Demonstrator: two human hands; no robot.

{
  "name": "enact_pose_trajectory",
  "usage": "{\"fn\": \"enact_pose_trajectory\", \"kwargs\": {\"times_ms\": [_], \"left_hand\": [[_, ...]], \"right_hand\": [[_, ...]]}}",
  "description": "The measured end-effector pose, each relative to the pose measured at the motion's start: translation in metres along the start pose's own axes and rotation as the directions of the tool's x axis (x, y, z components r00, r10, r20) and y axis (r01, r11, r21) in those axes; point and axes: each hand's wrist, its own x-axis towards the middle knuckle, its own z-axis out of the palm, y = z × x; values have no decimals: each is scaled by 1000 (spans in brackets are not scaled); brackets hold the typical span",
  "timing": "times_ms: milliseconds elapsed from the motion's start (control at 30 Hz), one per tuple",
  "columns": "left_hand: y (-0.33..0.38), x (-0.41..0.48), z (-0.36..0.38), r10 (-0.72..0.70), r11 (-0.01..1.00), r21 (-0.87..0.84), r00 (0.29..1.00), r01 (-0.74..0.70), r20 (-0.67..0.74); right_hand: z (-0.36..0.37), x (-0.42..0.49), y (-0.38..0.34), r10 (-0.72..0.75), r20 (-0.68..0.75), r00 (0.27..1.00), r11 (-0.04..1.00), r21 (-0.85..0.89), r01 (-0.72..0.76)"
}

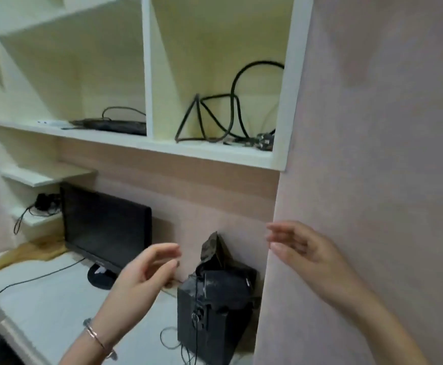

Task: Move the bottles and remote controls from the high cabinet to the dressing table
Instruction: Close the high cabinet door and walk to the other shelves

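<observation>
My left hand (146, 272) is raised over the white desk (43, 306), fingers apart and holding nothing; a thin bangle circles its wrist. My right hand (302, 248) hovers in front of the pink cabinet side panel (373, 180), fingers spread and empty. A small white object, perhaps a remote control (49, 123), lies on the white shelf (136, 142) at the left, too blurred to be sure. No bottle shows in this view.
A flat black device (112, 125) with a cable lies on the shelf's left bay. Coiled black cables (220, 114) fill the right bay. A black monitor (104, 225), a black box (210, 312), a tan cloth (28, 251) and loose wires rest on the desk.
</observation>
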Motion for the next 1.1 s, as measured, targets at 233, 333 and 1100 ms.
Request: {"fn": "enact_pose_trajectory", "kwargs": {"times_ms": [233,333,1100], "left_hand": [[195,70,-34,589,781,-45,757,-624,-284],[248,93,-49,636,694,-85,665,-715,-391],[313,199,-124,586,649,-95,576,-755,-571]], "right_hand": [[-47,63,-161,-644,-286,710,758,-108,643],[-58,88,-214,-774,-328,541,622,-235,747],[20,216,-314,-797,-124,591,458,-762,458]]}}
